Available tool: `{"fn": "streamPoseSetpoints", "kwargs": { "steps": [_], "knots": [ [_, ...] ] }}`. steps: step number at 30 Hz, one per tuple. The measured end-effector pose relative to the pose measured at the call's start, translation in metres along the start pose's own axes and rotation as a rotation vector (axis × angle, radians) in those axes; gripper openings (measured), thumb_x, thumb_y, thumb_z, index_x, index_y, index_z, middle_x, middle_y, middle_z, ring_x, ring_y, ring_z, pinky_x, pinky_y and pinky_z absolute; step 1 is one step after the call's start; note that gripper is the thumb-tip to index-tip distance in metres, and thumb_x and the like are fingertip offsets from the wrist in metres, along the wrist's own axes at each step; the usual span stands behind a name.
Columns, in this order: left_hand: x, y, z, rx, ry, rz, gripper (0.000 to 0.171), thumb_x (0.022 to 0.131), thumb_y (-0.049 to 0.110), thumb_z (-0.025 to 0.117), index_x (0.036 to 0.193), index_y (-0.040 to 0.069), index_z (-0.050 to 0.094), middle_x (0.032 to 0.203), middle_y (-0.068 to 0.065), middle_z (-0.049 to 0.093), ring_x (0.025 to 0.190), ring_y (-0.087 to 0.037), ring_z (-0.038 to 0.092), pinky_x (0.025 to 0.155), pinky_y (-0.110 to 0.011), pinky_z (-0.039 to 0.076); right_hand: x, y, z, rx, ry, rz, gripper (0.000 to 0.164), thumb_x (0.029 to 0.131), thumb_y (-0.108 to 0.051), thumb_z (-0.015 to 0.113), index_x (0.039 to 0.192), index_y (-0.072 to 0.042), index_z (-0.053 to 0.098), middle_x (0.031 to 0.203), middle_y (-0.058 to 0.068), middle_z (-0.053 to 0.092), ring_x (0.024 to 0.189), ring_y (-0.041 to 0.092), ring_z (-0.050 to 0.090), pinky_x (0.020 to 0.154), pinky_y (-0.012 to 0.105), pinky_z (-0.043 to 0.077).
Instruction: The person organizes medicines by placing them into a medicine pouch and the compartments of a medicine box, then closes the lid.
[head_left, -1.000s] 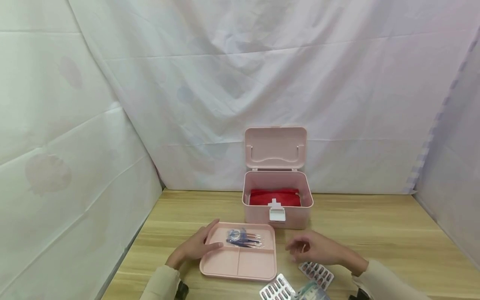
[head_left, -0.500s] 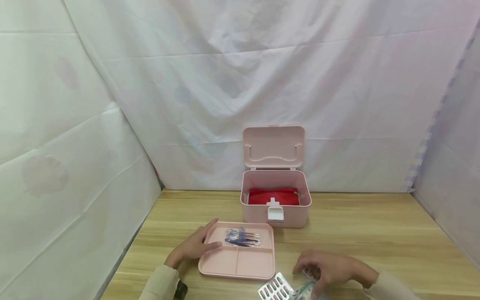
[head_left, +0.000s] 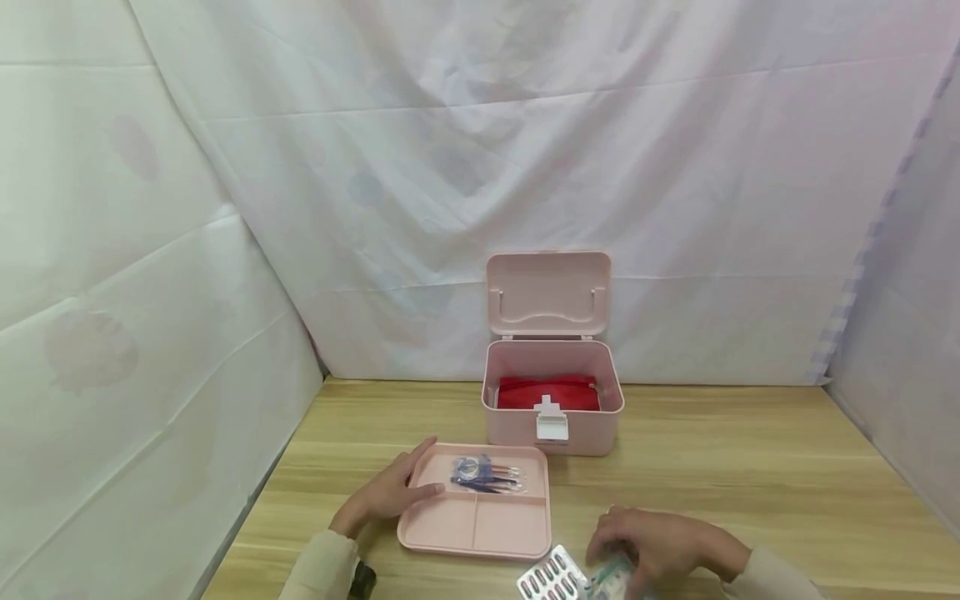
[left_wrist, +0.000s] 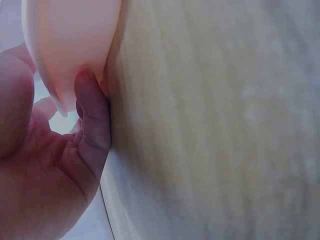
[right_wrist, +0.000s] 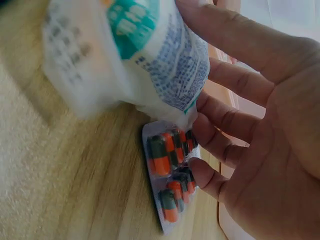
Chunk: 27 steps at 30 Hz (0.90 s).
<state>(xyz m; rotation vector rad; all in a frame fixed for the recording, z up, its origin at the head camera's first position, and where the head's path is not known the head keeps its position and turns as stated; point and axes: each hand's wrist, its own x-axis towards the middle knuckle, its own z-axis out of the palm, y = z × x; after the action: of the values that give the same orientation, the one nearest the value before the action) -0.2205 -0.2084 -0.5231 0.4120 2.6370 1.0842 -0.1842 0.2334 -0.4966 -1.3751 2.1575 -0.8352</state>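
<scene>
My left hand [head_left: 390, 492] holds the left side of a pink divided tray [head_left: 475, 552], thumb over the rim. In the left wrist view its little finger touches the tray's outer wall [left_wrist: 75, 35], close to the table. A clear packet with blue tweezers and several thin sticks [head_left: 487, 475] lies in the tray's far compartment. My right hand [head_left: 660, 546] pinches a white plastic packet with green and blue print [right_wrist: 175, 65]. Below its fingertips is a blister pack of orange and dark green capsules [right_wrist: 167, 172]. Another view of the table shows a blister pack [head_left: 552, 575] left of this hand.
Behind the tray stands a pink box [head_left: 506, 429] with a white latch [head_left: 552, 425] and its lid [head_left: 549, 292] raised. A red zip pouch [head_left: 532, 393] lies inside. White cloth [head_left: 375, 208] hangs around the wooden table [head_left: 750, 467].
My right hand has moved down and a little right, from above the right blister pack onto the printed packet, which it now pinches. The left hand stays on the tray.
</scene>
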Motion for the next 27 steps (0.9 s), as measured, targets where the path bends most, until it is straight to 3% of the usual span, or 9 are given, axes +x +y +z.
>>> {"fn": "streamPoseSetpoints", "kwargs": {
  "steps": [6,12,21,27],
  "knots": [
    [-0.001,0.003,-0.001,-0.001,0.007,-0.004,0.085,0.092,0.044,0.069,0.158,0.015,0.024,0.124,-0.018,0.049,0.108,-0.027,0.049,0.103,-0.06,0.038,0.0,0.004,-0.003,-0.007,0.014,0.035,0.039,0.079,-0.036,0.082,0.115,-0.026,0.069,0.104,-0.015,0.061,0.095,-0.001,0.051,0.076,0.02,0.047],
    [-0.001,0.003,0.0,-0.008,0.009,-0.005,0.085,0.091,0.043,0.069,0.158,0.015,0.025,0.126,-0.019,0.049,0.11,-0.028,0.05,0.103,-0.061,0.038,0.005,0.008,-0.01,0.08,0.004,0.172,0.03,0.081,-0.034,0.08,0.109,-0.03,0.071,0.099,-0.018,0.058,0.092,-0.001,0.05,0.079,0.022,0.046],
    [0.0,0.001,0.001,-0.005,0.011,-0.013,0.085,0.091,0.043,0.069,0.158,0.015,0.024,0.125,-0.019,0.049,0.109,-0.027,0.05,0.102,-0.059,0.039,0.012,0.012,-0.012,0.131,0.041,0.3,0.025,0.084,-0.032,0.078,0.104,-0.032,0.064,0.1,-0.016,0.057,0.092,0.003,0.051,0.082,0.024,0.046],
    [-0.001,0.001,0.0,-0.01,0.007,-0.017,0.085,0.092,0.043,0.069,0.158,0.016,0.024,0.123,-0.018,0.049,0.108,-0.026,0.05,0.102,-0.059,0.039,0.016,0.013,-0.015,0.169,0.07,0.278,0.023,0.087,-0.03,0.076,0.104,-0.029,0.061,0.097,-0.014,0.061,0.091,0.004,0.054,0.08,0.024,0.044]
  ]
}}
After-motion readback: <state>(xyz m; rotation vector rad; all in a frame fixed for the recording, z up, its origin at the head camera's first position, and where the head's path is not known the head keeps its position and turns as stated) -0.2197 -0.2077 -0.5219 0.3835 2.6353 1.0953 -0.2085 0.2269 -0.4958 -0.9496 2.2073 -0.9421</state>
